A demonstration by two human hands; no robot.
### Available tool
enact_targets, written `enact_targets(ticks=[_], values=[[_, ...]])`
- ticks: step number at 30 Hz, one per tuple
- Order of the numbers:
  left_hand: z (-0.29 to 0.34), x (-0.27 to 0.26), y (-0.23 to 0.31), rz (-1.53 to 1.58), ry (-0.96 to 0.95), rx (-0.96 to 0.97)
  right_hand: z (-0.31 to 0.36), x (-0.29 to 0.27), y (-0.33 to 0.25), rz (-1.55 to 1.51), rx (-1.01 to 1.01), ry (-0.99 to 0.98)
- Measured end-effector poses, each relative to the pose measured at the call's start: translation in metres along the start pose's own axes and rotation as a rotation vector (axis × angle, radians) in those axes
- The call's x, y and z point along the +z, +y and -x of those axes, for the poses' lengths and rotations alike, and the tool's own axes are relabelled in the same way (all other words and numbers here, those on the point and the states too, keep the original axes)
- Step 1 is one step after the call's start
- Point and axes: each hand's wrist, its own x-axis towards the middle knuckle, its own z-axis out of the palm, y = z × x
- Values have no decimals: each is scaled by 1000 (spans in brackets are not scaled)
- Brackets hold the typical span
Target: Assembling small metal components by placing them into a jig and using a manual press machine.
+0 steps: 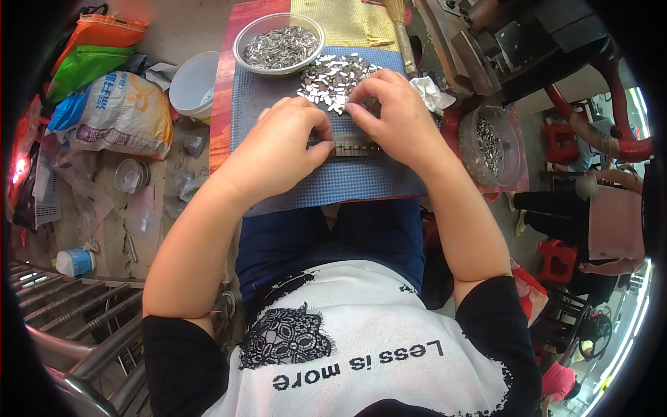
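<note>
In front of me, a slotted metal strip (358,150) lies across the blue textured mat (313,184). My left hand (288,139) is curled at the strip's left end, its thumb and index finger closing on it. Beyond the strip spreads a loose pile of small white and dark pieces (332,82). My right hand (394,111) reaches to the pile's near right edge, thumb and index finger bent toward each other. Whatever they pinch is too small or hidden to name. A clear round bowl (278,69) full of small metal pins stands at the far left of the mat.
Right of the table edge sits a clear tub (511,149) of small metal parts. A brush (403,42) and crumpled white tissue (432,94) lie near dark machinery (514,48). To the left are a white bucket (194,87) and a printed sack (121,115). Another person (615,222) stands far right.
</note>
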Motion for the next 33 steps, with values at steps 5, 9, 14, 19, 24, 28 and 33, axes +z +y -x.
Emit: enact_targets(ticks=[5, 9, 14, 19, 24, 28, 33], values=[[-5, -7, 9, 26, -82, -101, 13, -16, -2, -109, 48, -19], [-1, -8, 13, 25, -72, -167, 26, -13, -4, -206, 58, 0], [4, -11, 1, 91, 146, -130, 39, -4, -22, -183, -268, 32], [10, -10, 3, 133, 163, -208, 44, 12, -37, -73, -344, -14], [17, -6, -3, 136, 224, -159, 43, 21, -41, -38, -295, 5], [24, -5, -2, 194, 249, -145, 40, 6, -35, -495, 81, -69], [26, 3, 12, 120, 291, 13, 33, -5, -28, -763, 284, -124]])
